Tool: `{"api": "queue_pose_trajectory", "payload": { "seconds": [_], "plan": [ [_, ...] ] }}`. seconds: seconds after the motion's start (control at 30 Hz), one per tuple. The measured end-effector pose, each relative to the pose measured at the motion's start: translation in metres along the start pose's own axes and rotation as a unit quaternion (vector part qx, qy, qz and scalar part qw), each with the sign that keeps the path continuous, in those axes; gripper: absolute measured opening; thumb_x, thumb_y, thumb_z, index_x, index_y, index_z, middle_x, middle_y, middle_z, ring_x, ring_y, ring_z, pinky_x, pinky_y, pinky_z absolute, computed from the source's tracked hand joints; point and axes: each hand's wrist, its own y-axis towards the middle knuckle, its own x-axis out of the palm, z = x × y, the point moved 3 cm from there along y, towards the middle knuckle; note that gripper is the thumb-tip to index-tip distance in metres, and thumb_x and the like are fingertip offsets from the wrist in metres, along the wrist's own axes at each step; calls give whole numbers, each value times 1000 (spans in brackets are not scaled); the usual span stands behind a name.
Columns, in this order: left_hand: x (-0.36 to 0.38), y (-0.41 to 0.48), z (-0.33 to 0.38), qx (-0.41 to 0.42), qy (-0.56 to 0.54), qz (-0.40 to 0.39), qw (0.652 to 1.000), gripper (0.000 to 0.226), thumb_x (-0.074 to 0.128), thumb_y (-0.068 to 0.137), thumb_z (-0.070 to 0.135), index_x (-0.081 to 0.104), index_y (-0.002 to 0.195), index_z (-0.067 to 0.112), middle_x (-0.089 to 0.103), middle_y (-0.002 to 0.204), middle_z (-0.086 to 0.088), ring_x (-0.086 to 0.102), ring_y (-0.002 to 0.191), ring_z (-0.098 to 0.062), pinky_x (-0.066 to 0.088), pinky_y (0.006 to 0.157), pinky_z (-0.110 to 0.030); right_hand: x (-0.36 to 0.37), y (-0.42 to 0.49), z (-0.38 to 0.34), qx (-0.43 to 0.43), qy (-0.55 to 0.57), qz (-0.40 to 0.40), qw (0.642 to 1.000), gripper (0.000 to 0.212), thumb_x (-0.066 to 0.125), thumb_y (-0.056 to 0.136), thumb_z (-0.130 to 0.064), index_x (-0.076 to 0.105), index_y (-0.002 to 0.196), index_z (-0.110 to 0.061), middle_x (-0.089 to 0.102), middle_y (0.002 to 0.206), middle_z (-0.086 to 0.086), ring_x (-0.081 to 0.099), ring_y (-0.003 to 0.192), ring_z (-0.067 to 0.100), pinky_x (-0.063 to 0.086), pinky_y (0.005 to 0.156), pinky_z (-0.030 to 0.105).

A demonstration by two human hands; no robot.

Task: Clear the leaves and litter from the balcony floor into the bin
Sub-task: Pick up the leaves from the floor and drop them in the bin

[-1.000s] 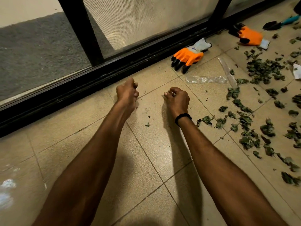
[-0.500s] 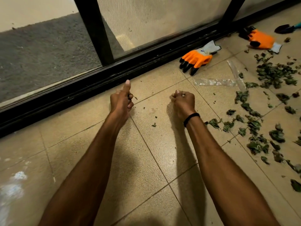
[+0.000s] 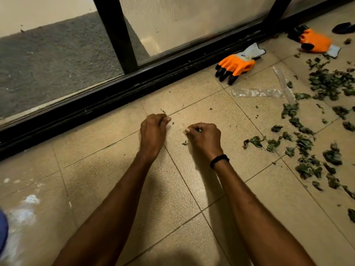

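My left hand (image 3: 152, 131) and my right hand (image 3: 204, 138) rest as fists on the beige tiled floor (image 3: 119, 189), close together near the black door track. A green leaf scrap shows between my right hand's fingers. My left hand's fingers are pinched shut on tiny dark scraps. One small leaf scrap (image 3: 184, 143) lies between the hands. Dried green leaves (image 3: 305, 144) are scattered to the right, with a denser heap (image 3: 330, 83) farther back. A clear plastic wrapper (image 3: 257, 92) lies by the heap.
An orange work glove (image 3: 238, 65) lies against the black sliding-door track (image 3: 115, 96); a second orange glove (image 3: 315, 42) lies at the far right beside a dark tool (image 3: 343, 27). A blue object (image 3: 2, 231) is cut off at the left edge.
My left thumb, raised half a second ago, has folded down into the fist. Both hands stay on the same tile while the view has shifted slightly.
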Motion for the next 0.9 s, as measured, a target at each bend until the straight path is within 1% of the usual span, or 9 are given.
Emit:
{"api": "queue_pose_trajectory", "payload": {
  "seconds": [0.2,0.37,0.47,0.6,0.67,0.73,0.8,0.83,0.9],
  "plan": [
    [21,-15,-6,59,109,-3,992,27,64,97,29,72,115,9,68,98,-8,59,93,-21,42,82,-28,16,-15,4,-97,-122,47,987,13,63,95,-14,75,91,-12,60,87,4,54,80,15,37,68,18],
    [28,-11,-1,93,157,12,983,17,56,102,22,67,101,9,60,91,-5,50,86,-18,44,75,-32,2,2,9,1,-40,84,996,12,58,98,-19,69,95,-14,67,97,0,56,87,9,33,64,1],
    [29,-2,-1,55,138,15,989,15,54,103,21,60,96,10,59,89,-5,50,84,-19,46,74,-39,-24,27,17,105,44,141,983,15,61,97,-22,67,102,-9,68,103,3,57,89,10,34,62,4],
    [12,6,9,-103,-23,41,994,22,48,104,21,60,87,14,61,84,-1,57,76,-17,49,67,-34,-44,53,16,99,1,170,980,13,60,95,-14,69,103,-9,70,108,6,63,103,21,44,85,22],
    [4,11,9,-266,-229,39,936,22,47,102,19,59,85,15,61,83,-1,53,63,-11,44,56,-28,-43,60,12,58,-34,165,984,18,59,96,-10,70,109,-6,71,111,10,64,105,22,43,87,19],
    [-2,16,3,-391,-448,29,803,12,46,97,15,52,88,10,58,80,-4,40,51,-7,31,48,-23,-39,62,9,18,-76,154,985,13,59,94,-4,72,96,-1,71,101,15,63,88,18,42,73,7],
    [-6,23,-4,-431,-594,11,679,6,42,90,8,41,88,13,57,76,-7,31,50,-7,26,46,-21,-36,64,8,-1,-115,149,982,14,57,92,2,69,84,3,66,91,15,54,73,11,45,68,5],
    [-8,26,-9,-431,-630,5,646,10,40,86,5,40,86,14,56,74,-7,28,50,-8,25,45,-21,-34,65,8,0,-122,146,982,15,55,91,3,69,84,1,63,91,13,54,75,12,51,74,16],
    [-11,29,-14,-425,-660,-3,619,13,37,78,1,43,79,13,54,70,-6,25,50,-8,23,46,-20,-30,67,7,12,-137,126,982,17,51,90,3,67,91,-3,58,100,13,56,89,21,53,83,34]
  ]
}}
